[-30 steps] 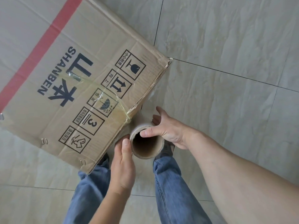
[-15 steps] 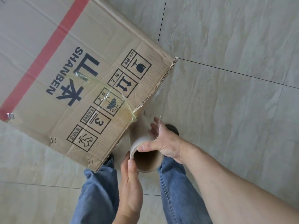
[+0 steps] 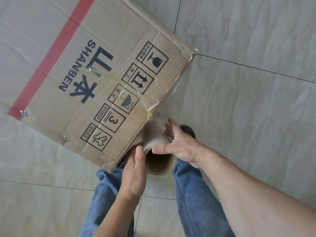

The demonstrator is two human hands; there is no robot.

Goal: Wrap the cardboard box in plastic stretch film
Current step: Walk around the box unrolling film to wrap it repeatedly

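The wrapping looks to be near its start rather than its finish. The cardboard box (image 3: pixel 95 71) lies on the tiled floor (image 3: pixel 248 82), its printed top face with the red stripe and handling symbols largely bare; only a narrow, bunched strand of stretch film (image 3: pixel 135 98) runs across that face, from near the big printed characters to the box's near right edge, where it gathers into a yellowish knot-like twist. From that edge the film leads straight down to the roll of film (image 3: pixel 157 142), which is held upright just beside the box's side, its open cardboard core facing the camera. The left hand (image 3: pixel 135 170) is clamped against the roll's left flank, thumb pressed along the rim. The right hand (image 3: pixel 177 144) grips the roll from the other side, thumb hooked over the core's lip and fingers curled round the outer film. Both hands are thus closed on the roll, with none free to steady the box. Whether any film already covers the box's sides or underside cannot be told from this angle, since clear film barely shows and those faces are hidden. Judging by the bare top, nearly all the passes round the box remain to be made, then cutting and pressing down the tail.
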